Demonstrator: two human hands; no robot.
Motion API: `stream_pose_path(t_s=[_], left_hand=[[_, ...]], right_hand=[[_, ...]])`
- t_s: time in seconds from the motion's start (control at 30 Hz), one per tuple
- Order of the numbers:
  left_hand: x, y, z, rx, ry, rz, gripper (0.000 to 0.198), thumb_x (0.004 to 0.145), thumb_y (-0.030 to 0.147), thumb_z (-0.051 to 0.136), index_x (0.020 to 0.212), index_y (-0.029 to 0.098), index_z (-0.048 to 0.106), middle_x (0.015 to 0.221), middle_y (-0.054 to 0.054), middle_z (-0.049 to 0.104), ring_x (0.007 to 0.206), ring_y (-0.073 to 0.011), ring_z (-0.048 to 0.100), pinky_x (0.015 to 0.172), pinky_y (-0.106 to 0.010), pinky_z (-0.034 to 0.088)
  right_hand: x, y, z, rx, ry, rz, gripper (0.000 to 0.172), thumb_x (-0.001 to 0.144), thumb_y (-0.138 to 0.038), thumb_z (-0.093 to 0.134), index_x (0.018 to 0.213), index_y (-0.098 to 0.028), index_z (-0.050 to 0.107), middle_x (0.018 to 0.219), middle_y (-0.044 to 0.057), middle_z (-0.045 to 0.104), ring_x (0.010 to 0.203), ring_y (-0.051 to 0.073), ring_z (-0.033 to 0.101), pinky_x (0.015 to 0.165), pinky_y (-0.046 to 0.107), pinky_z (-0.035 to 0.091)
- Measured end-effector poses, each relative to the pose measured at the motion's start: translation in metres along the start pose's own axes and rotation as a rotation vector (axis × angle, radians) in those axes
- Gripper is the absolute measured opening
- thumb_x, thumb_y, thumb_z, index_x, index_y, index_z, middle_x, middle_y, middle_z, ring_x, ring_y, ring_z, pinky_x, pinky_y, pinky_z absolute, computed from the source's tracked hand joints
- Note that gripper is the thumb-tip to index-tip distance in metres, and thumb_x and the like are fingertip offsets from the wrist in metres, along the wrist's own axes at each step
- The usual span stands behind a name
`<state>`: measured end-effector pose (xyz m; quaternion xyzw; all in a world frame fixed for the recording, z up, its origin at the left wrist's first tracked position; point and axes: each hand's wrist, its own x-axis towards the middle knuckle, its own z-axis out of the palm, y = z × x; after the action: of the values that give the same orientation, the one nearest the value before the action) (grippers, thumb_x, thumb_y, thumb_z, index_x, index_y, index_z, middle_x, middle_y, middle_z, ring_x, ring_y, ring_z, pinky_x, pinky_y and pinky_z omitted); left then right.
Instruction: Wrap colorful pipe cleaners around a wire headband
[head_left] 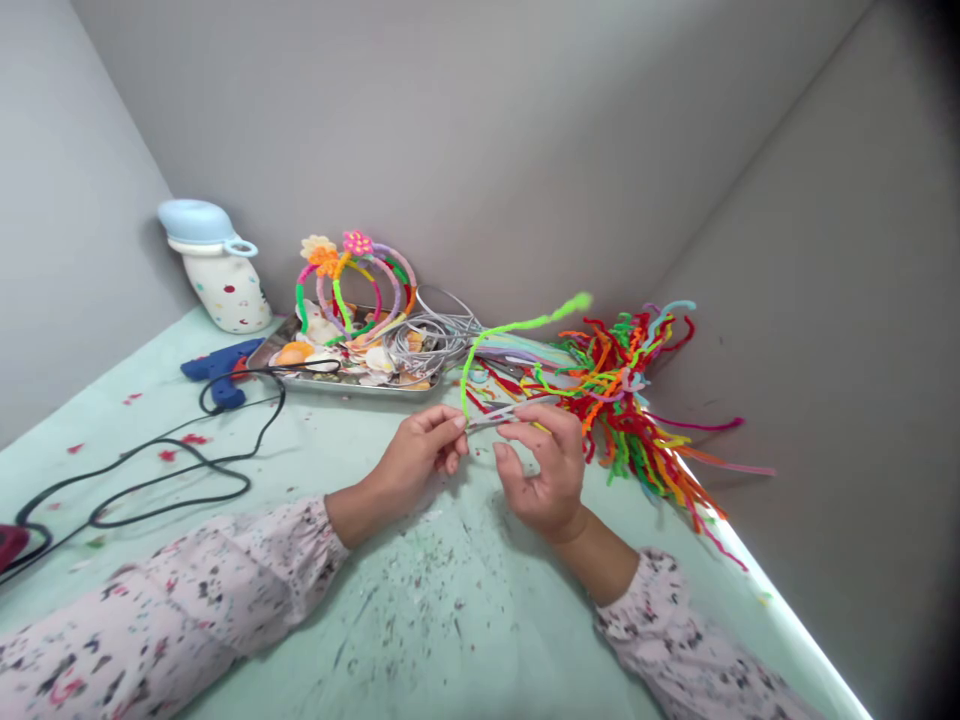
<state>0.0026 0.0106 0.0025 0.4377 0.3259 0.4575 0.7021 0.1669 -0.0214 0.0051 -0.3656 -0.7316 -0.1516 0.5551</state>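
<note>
Left of the metal tray (367, 389): patterned bottle (227, 285), blue glue gun (225, 362), black cord (259, 445) looped on the table (150, 400). Tray itself: headbands (337, 300) standing up, grey wire coils (420, 345). Front of tray's right end: left hand (420, 450) pinching the lower end of a lime-green pipe cleaner (525, 324), apparently with a grey strand (486, 421); they could slip apart if the pinch loosens. Right hand (547, 475), just right of that: fingers curled, thumb off them, can't tell if it touches the strand. Right of tray: pipe cleaner bundle (637, 410), free green tip could snag there if swung right
</note>
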Motion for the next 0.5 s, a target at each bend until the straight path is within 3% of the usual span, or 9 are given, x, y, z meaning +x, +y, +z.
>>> stream_pose_path(t_s=[0.1, 0.23, 0.5], left_hand=[[-0.0006, -0.0002, 0.0001, -0.012, -0.015, 0.002, 0.019, 0.08, 0.029, 0.063, 0.072, 0.014, 0.055, 0.059, 0.003, 0.057, 0.04, -0.0032, 0.045, 0.041, -0.016, 0.032], [-0.0006, -0.001, -0.0025, -0.026, -0.057, 0.002, 0.01, 0.079, 0.023, 0.062, 0.079, 0.014, 0.057, 0.062, 0.002, 0.06, 0.042, -0.0041, 0.048, 0.043, -0.016, 0.035], [-0.0026, 0.0006, -0.0025, 0.067, -0.044, 0.054, 0.014, 0.078, 0.023, 0.061, 0.09, 0.016, 0.057, 0.067, 0.002, 0.062, 0.043, -0.0055, 0.048, 0.041, -0.018, 0.033]], right_hand=[[0.0022, 0.0022, 0.0017, -0.125, 0.0, -0.045, 0.027, 0.076, -0.018, 0.064, 0.102, -0.026, 0.061, 0.107, 0.007, 0.058, 0.102, 0.025, 0.057, 0.092, 0.046, 0.044], [0.0022, 0.0058, 0.0057, -0.177, -0.08, 0.021, 0.027, 0.079, -0.021, 0.062, 0.105, -0.024, 0.061, 0.107, 0.007, 0.062, 0.106, 0.025, 0.056, 0.096, 0.047, 0.039], [0.0003, 0.0065, 0.0042, -0.128, -0.11, 0.099, 0.013, 0.082, -0.018, 0.06, 0.094, -0.023, 0.063, 0.087, 0.004, 0.066, 0.083, 0.02, 0.057, 0.078, 0.038, 0.04]])
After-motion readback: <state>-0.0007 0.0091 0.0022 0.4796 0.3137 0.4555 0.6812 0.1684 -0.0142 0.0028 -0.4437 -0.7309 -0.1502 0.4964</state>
